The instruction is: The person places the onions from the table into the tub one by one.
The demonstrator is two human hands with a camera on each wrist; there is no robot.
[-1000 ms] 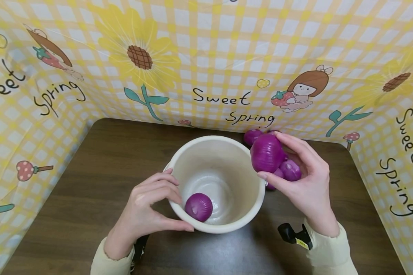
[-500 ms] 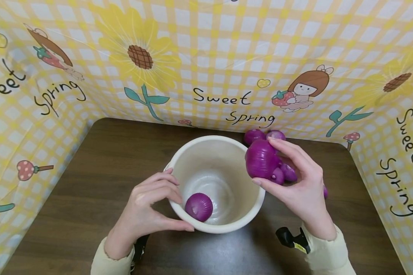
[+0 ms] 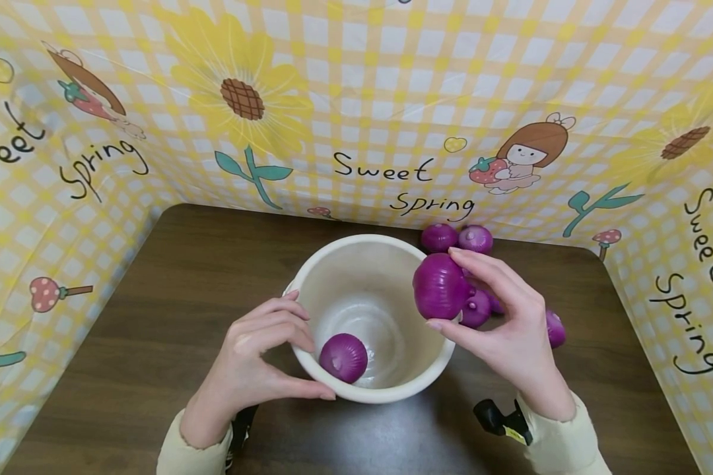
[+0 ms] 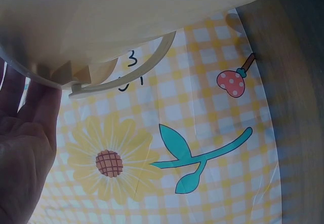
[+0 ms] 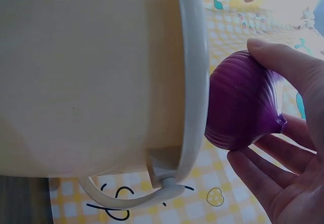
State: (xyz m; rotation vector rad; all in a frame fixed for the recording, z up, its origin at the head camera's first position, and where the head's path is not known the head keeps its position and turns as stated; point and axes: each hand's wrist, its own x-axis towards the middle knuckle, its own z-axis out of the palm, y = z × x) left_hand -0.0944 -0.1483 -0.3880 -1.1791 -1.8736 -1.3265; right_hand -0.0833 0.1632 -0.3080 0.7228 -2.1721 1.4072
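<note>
A cream bucket (image 3: pixel 374 394) stands on the dark wooden table. My left hand (image 3: pixel 260 353) holds its rim on the near left side, thumb along the front edge. In the left wrist view, fingers (image 4: pixel 43 102) touch the bucket wall near the handle. One red onion (image 3: pixel 343 357) lies inside the bucket. My right hand (image 3: pixel 502 316) grips another red onion (image 3: pixel 441 287) between thumb and fingers, over the bucket's right rim. In the right wrist view that onion (image 5: pixel 240 100) shows its pointed end toward the palm, with the bucket rim partly covering its other side.
Several more red onions (image 3: pixel 475 239) lie on the table behind and right of the bucket, some partly hidden by my right hand. A yellow checked cloth (image 3: pixel 356 119) stands as a wall around the table (image 3: pixel 125 316). The bucket's handle (image 5: pixel 126 198) hangs down outside.
My right hand has carried its onion left and toward me, from beside the bucket to over its rim. More onions on the table have come into view. The left hand stays put.
</note>
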